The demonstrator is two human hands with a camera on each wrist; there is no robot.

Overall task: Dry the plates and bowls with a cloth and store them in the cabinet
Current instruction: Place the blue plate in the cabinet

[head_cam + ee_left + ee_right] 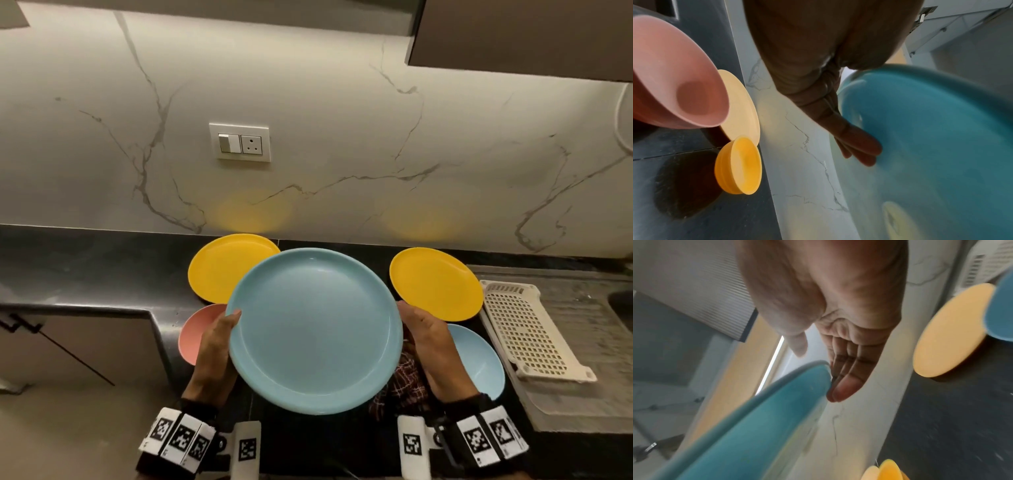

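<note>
I hold a large light-blue plate in the air over the black counter, face up and tilted a little. My left hand pinches its left rim, thumb on top. In the left wrist view the left hand's fingers lie straight against the plate's underside. My right hand is at the right rim. In the right wrist view the right hand's fingers are straight and touch the plate's edge, thumb apart. A dark checked cloth lies on the counter under the plate.
Two yellow plates lie at the back of the counter. A pink bowl sits left and a light-blue bowl right. A small yellow bowl shows beside them. A white perforated rack rests on the drainboard; a wall cabinet hangs upper right.
</note>
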